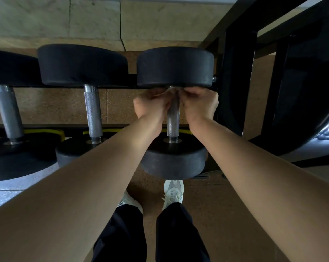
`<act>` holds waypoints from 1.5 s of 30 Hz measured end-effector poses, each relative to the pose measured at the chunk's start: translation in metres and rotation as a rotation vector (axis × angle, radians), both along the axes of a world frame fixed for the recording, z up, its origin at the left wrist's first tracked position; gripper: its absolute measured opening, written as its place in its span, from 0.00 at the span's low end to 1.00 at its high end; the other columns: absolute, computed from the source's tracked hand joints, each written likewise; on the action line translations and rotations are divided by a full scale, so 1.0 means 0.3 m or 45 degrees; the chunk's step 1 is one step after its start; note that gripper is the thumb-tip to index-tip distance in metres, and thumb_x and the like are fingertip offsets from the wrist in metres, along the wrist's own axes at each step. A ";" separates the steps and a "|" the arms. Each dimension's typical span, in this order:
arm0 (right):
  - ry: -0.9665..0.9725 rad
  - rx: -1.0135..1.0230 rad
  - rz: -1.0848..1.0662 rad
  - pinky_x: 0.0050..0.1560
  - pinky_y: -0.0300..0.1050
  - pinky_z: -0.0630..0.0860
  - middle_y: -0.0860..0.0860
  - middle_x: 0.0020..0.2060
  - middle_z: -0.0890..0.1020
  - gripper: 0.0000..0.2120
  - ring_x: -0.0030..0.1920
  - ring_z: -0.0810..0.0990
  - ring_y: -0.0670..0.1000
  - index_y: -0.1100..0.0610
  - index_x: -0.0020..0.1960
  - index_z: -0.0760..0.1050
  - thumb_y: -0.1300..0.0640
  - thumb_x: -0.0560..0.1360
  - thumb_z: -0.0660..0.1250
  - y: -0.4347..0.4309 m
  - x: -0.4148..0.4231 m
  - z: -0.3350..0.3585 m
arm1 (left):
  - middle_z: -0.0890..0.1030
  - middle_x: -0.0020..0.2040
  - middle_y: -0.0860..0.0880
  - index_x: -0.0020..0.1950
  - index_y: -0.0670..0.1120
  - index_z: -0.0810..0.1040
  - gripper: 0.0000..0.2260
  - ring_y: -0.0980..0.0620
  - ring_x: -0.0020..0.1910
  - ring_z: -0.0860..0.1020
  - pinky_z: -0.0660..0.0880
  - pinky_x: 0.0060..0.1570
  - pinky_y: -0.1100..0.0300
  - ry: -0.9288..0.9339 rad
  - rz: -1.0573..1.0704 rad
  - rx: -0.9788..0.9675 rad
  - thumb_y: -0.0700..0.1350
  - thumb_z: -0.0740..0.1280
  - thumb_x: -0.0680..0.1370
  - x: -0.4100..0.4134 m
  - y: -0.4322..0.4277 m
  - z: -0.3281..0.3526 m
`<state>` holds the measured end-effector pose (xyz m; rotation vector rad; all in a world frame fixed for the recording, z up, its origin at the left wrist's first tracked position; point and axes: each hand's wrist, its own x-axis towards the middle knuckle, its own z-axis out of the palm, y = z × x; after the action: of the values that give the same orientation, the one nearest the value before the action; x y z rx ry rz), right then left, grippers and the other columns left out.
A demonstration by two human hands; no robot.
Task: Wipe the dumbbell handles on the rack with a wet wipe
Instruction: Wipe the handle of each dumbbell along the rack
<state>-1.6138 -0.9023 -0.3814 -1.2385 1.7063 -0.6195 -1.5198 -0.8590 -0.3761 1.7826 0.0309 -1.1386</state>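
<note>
- left grip (152, 104): fingers curled, pinching the wipe (170, 91) against the far end of the handle (173, 120).
- right grip (198, 104): fingers curled too, holding the same wipe from the other side. The two grips nearly meet, w/ the handle btwn them.
- wipe: pale, bunched, at the top of the handle just under the far weight (175, 67); mostly hidden by fingers.
- handle: knurled metal, bare from the grips down to the near weight (174, 161).
- this dumbbell is the rightmost on the rack (232, 91), lying across the rails, just beside the black upright.
- to the left: second handle (93, 112), then third handle (8, 114), both bare metal, well apart from the grips.
- below: pale shoes (174, 191), dark trousers (178, 233), brown floor (216, 214).
</note>
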 end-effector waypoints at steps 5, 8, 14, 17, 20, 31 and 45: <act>-0.409 0.361 -0.406 0.51 0.46 0.84 0.48 0.41 0.87 0.04 0.44 0.87 0.46 0.55 0.46 0.85 0.59 0.72 0.78 0.020 0.042 -0.002 | 0.87 0.38 0.51 0.41 0.47 0.85 0.05 0.58 0.38 0.85 0.79 0.39 0.64 -0.002 0.011 -0.013 0.43 0.80 0.72 -0.009 -0.007 -0.032; -0.257 0.327 -0.205 0.43 0.36 0.81 0.47 0.43 0.86 0.05 0.44 0.85 0.42 0.56 0.49 0.85 0.58 0.73 0.77 0.028 0.000 -0.002 | 0.85 0.39 0.52 0.49 0.43 0.85 0.05 0.64 0.32 0.82 0.75 0.32 0.70 0.063 -0.078 -0.010 0.42 0.77 0.76 -0.008 0.030 -0.021; 0.057 0.376 0.431 0.38 0.30 0.77 0.48 0.40 0.85 0.07 0.43 0.83 0.43 0.55 0.44 0.83 0.56 0.70 0.80 0.079 -0.148 0.044 | 0.85 0.46 0.48 0.52 0.43 0.81 0.09 0.57 0.42 0.84 0.79 0.43 0.66 0.041 -0.325 -0.030 0.38 0.77 0.74 0.031 0.170 -0.016; -0.157 0.471 0.378 0.52 0.43 0.81 0.51 0.44 0.86 0.07 0.50 0.85 0.51 0.57 0.44 0.81 0.58 0.71 0.78 0.099 -0.177 0.067 | 0.86 0.48 0.48 0.57 0.43 0.81 0.10 0.54 0.46 0.84 0.79 0.45 0.64 0.201 -0.416 -0.122 0.38 0.74 0.76 0.058 0.207 0.013; -0.583 0.690 0.164 0.56 0.50 0.79 0.56 0.47 0.85 0.06 0.53 0.84 0.56 0.56 0.43 0.77 0.64 0.76 0.72 0.117 -0.168 0.085 | 0.84 0.44 0.51 0.56 0.45 0.83 0.09 0.56 0.43 0.82 0.78 0.43 0.66 0.181 -0.663 -0.116 0.42 0.75 0.76 0.080 0.225 0.039; -0.579 0.558 0.045 0.32 0.45 0.77 0.51 0.32 0.82 0.07 0.29 0.79 0.48 0.61 0.51 0.78 0.61 0.76 0.74 0.096 -0.102 0.164 | 0.85 0.42 0.51 0.50 0.43 0.84 0.08 0.61 0.40 0.82 0.74 0.40 0.71 -0.010 -1.140 -0.107 0.38 0.78 0.73 0.120 0.208 0.143; -0.184 0.438 0.826 0.37 0.30 0.72 0.47 0.42 0.85 0.06 0.41 0.81 0.41 0.52 0.51 0.84 0.58 0.75 0.74 0.059 -0.158 0.222 | 0.83 0.46 0.49 0.49 0.45 0.80 0.10 0.50 0.49 0.81 0.75 0.58 0.52 0.272 -0.458 -0.189 0.51 0.66 0.82 0.133 0.238 0.170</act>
<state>-1.6613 -0.8845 -0.3148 -1.3530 1.1304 -0.0200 -1.4800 -0.7877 -0.3250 1.5657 -0.2499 -1.5439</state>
